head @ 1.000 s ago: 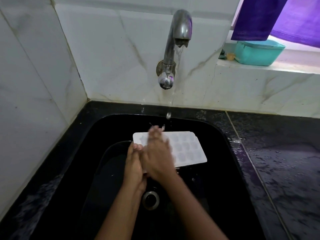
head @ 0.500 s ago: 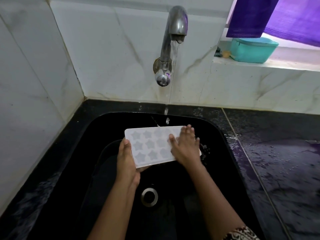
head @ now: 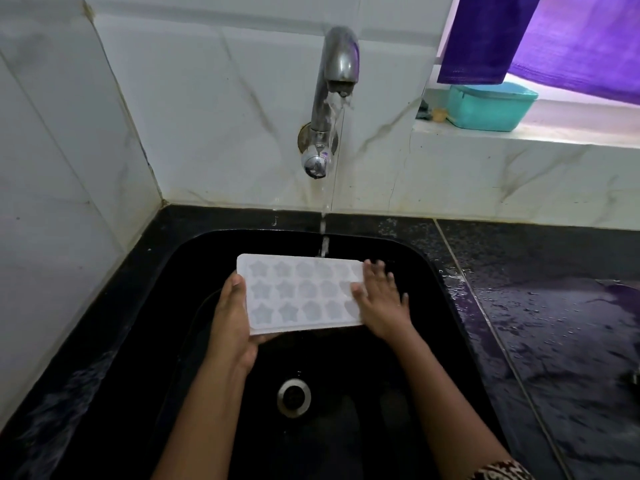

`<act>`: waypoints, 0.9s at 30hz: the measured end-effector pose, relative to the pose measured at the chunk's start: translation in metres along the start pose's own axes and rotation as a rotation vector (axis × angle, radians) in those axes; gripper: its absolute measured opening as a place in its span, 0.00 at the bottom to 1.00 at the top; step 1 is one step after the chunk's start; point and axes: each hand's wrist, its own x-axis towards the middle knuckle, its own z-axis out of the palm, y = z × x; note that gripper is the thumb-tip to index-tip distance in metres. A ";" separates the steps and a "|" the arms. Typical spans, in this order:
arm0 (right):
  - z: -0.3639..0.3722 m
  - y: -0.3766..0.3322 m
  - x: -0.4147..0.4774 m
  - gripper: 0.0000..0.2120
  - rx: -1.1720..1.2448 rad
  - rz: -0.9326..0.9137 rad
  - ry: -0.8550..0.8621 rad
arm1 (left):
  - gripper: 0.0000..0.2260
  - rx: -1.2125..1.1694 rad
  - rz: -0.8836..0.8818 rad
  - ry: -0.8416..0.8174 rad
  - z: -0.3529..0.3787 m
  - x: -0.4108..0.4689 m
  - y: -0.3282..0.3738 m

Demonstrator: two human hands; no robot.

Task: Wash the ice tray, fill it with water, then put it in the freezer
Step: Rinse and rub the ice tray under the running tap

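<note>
From the head camera, the white rectangular plastic ice tray with star-shaped cells (head: 300,292) is held level over the black sink basin (head: 429,299), its far edge just under the thin stream from the chrome wall tap (head: 327,98). The left hand (head: 232,318) is closed on the tray's left end, thumb on top and fingers beneath. The right hand (head: 380,299) lies open and flat on the right end, fingers spread, gripping nothing.

To rinse well, I would sweep the flat palm across every cell while sliding the tray under the stream, then tilt it to drain.

The right-hand cells are covered by the palm, the tray's underside is hidden, and that hand's fingertips are blurred. The wet black bench (head: 554,323) is cut off at right.
</note>
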 end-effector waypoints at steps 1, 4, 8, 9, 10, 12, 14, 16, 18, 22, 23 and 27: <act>-0.001 0.004 0.000 0.31 0.130 0.068 -0.010 | 0.11 0.037 -0.005 -0.006 -0.002 0.000 0.002; 0.003 0.004 -0.010 0.27 0.522 0.161 0.120 | 0.13 0.123 -0.002 0.001 -0.008 0.000 0.004; 0.007 0.005 -0.030 0.13 0.775 0.130 0.399 | 0.11 0.335 0.002 0.037 -0.016 0.002 0.000; 0.006 0.005 -0.033 0.12 0.799 0.106 0.466 | 0.11 0.392 -0.034 0.049 -0.016 0.003 -0.005; 0.004 0.005 -0.035 0.12 0.805 0.060 0.536 | 0.12 0.419 -0.096 0.042 -0.016 0.003 -0.010; -0.001 0.003 -0.041 0.12 0.809 -0.055 0.635 | 0.21 0.376 -0.264 -0.009 -0.014 0.003 -0.020; -0.009 -0.003 -0.046 0.12 0.892 -0.203 0.673 | 0.31 0.180 -0.444 -0.061 -0.012 0.006 -0.027; -0.016 -0.005 -0.049 0.15 0.987 -0.331 0.685 | 0.37 -0.030 -0.552 -0.120 -0.009 0.008 -0.032; -0.022 -0.005 -0.052 0.19 1.001 -0.401 0.686 | 0.33 -0.166 -0.567 -0.129 -0.005 0.008 -0.035; -0.029 -0.001 -0.056 0.22 1.152 -0.345 0.669 | 0.10 -0.298 -0.495 -0.070 0.002 0.008 -0.043; -0.031 0.000 -0.056 0.21 1.176 -0.307 0.669 | 0.09 -0.315 -0.472 -0.060 0.003 0.007 -0.045; -0.036 0.000 -0.055 0.16 1.584 -0.191 0.524 | 0.14 -0.352 -0.437 -0.072 0.008 0.005 -0.054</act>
